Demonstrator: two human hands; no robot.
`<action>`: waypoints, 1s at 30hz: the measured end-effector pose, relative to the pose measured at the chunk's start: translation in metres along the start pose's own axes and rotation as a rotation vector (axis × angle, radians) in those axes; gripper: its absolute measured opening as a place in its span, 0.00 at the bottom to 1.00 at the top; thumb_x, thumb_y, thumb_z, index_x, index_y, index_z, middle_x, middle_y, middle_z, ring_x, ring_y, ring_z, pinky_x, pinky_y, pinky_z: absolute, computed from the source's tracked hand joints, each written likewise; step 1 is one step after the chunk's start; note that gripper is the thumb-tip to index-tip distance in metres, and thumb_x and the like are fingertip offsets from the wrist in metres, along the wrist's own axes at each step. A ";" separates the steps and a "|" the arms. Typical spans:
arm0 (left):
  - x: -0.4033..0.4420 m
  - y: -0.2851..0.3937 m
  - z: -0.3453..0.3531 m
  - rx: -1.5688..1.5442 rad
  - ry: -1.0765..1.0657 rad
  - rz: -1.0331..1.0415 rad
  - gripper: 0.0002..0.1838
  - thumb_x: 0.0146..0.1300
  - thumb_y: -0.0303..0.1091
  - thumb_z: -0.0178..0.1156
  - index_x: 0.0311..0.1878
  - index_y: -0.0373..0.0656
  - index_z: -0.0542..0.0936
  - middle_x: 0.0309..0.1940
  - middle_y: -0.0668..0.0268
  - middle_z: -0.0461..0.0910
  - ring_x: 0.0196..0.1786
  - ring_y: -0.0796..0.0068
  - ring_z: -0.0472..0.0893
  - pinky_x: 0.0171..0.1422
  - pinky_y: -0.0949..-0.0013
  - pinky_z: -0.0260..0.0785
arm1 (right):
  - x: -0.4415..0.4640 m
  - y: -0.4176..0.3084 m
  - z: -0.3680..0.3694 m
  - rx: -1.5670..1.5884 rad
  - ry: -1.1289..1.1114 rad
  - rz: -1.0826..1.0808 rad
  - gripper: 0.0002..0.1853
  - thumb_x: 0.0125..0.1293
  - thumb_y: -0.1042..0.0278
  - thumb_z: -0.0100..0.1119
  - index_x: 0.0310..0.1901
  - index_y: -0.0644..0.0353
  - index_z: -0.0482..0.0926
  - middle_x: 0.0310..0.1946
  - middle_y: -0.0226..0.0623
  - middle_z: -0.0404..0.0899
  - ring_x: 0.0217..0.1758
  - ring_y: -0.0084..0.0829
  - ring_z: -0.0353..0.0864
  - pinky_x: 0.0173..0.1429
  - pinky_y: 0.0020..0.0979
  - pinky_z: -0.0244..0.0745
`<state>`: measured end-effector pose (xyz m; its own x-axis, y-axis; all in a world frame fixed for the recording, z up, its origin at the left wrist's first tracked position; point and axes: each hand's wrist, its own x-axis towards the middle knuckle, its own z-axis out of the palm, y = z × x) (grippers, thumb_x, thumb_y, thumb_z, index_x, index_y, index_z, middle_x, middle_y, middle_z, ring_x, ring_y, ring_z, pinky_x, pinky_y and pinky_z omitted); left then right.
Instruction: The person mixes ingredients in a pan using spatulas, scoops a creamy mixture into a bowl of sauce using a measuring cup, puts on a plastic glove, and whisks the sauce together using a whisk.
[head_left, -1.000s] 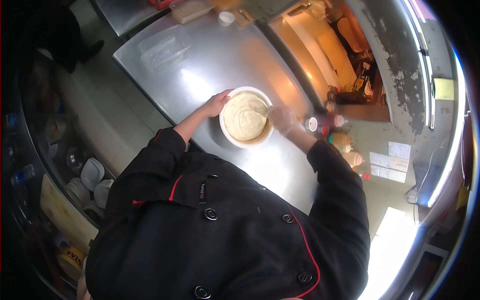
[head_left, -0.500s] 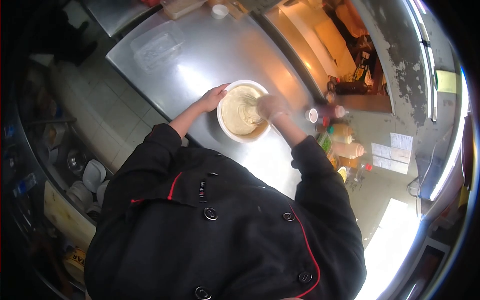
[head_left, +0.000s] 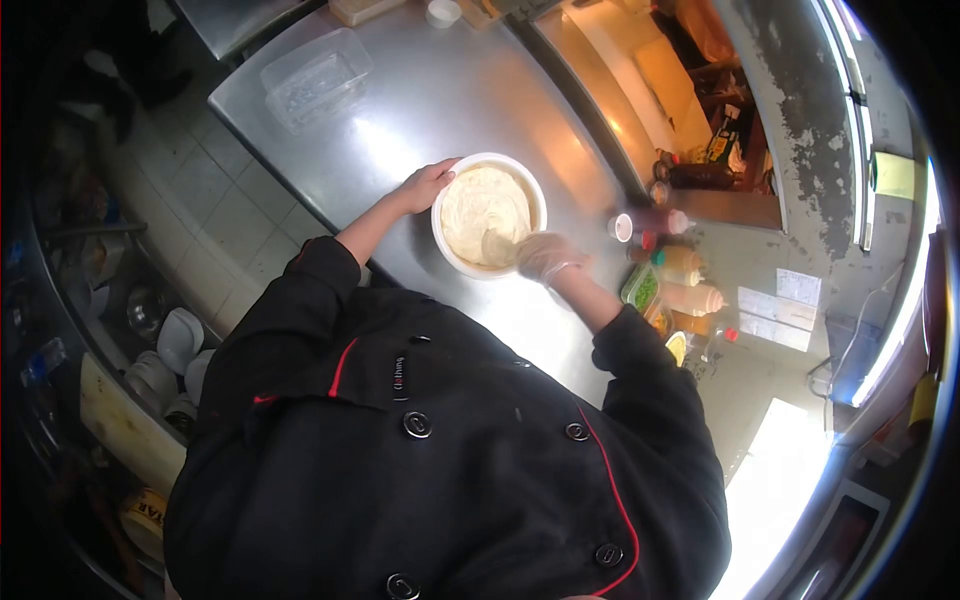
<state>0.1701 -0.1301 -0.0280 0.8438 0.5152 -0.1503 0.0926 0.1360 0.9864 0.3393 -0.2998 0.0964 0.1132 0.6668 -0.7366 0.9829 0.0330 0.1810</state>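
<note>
A round white tub of pale, creamy mixture stands on the steel table. My left hand grips the tub's rim at its left side. My right hand, in a clear glove, is closed around a whisk at the tub's lower right rim. The whisk's head lies in the mixture, and its handle is hidden by my fingers. Swirl marks show on the mixture's surface.
A clear plastic container lies at the table's upper left, and a small white cup at the far edge. Squeeze bottles and a tub of green bits line the right side. Another person's dark legs show at the upper left.
My right hand and the whisk have circled through the mixture, ending lower in the tub. My left hand still holds the rim. The whole view has shifted slightly.
</note>
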 end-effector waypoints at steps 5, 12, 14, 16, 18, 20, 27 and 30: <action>0.018 -0.012 -0.003 -0.013 -0.098 0.069 0.19 0.70 0.35 0.40 0.61 0.45 0.68 0.50 0.60 0.77 0.52 0.71 0.75 0.59 0.69 0.63 | 0.024 -0.011 -0.012 0.236 0.123 -0.023 0.12 0.59 0.65 0.48 0.32 0.61 0.81 0.33 0.42 0.81 0.39 0.40 0.81 0.43 0.37 0.74; 0.030 -0.018 -0.006 -0.038 -0.150 0.005 0.19 0.69 0.34 0.40 0.61 0.46 0.69 0.50 0.60 0.77 0.52 0.71 0.75 0.59 0.69 0.64 | -0.009 -0.044 -0.024 0.058 0.042 0.032 0.12 0.60 0.66 0.46 0.35 0.58 0.81 0.37 0.43 0.81 0.41 0.38 0.81 0.46 0.39 0.74; 0.032 -0.012 -0.007 -0.027 -0.192 -0.001 0.20 0.70 0.33 0.39 0.62 0.43 0.67 0.52 0.61 0.75 0.54 0.72 0.74 0.61 0.70 0.63 | 0.006 -0.046 -0.027 0.221 0.106 0.080 0.14 0.61 0.65 0.45 0.37 0.59 0.81 0.38 0.45 0.80 0.42 0.39 0.80 0.47 0.39 0.74; 0.030 -0.007 -0.008 -0.037 -0.227 -0.020 0.20 0.70 0.33 0.38 0.63 0.41 0.65 0.53 0.62 0.74 0.55 0.73 0.72 0.62 0.70 0.62 | 0.042 -0.027 0.002 0.341 0.235 0.106 0.14 0.59 0.66 0.46 0.39 0.59 0.82 0.38 0.45 0.80 0.44 0.42 0.80 0.45 0.39 0.75; 0.032 -0.006 -0.007 -0.072 -0.242 -0.037 0.20 0.71 0.33 0.38 0.63 0.41 0.66 0.53 0.62 0.74 0.55 0.73 0.72 0.62 0.70 0.62 | 0.019 -0.023 -0.010 0.334 0.116 0.199 0.14 0.60 0.66 0.45 0.39 0.58 0.82 0.38 0.45 0.81 0.43 0.41 0.80 0.45 0.38 0.75; 0.032 -0.006 -0.007 -0.034 -0.198 -0.022 0.19 0.70 0.32 0.38 0.61 0.43 0.68 0.52 0.61 0.75 0.54 0.72 0.74 0.60 0.70 0.63 | -0.013 -0.036 -0.030 0.259 0.052 0.215 0.14 0.60 0.66 0.46 0.38 0.61 0.81 0.39 0.43 0.81 0.44 0.37 0.80 0.47 0.36 0.74; 0.029 -0.003 -0.005 -0.129 -0.229 -0.060 0.19 0.71 0.33 0.38 0.62 0.45 0.68 0.53 0.61 0.75 0.55 0.71 0.73 0.61 0.69 0.62 | 0.018 -0.049 -0.014 0.359 0.189 0.234 0.13 0.59 0.67 0.46 0.36 0.60 0.82 0.38 0.45 0.81 0.42 0.37 0.81 0.45 0.37 0.75; 0.032 -0.003 -0.010 0.010 -0.236 -0.033 0.20 0.71 0.34 0.38 0.64 0.44 0.65 0.55 0.62 0.73 0.57 0.73 0.71 0.63 0.70 0.60 | 0.006 -0.041 -0.013 0.272 0.174 0.228 0.12 0.59 0.67 0.47 0.36 0.57 0.83 0.35 0.43 0.82 0.39 0.38 0.82 0.39 0.36 0.75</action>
<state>0.1914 -0.1055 -0.0368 0.9403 0.2981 -0.1640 0.1267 0.1407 0.9819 0.2977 -0.2875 0.0936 0.3301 0.7511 -0.5717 0.9404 -0.3139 0.1306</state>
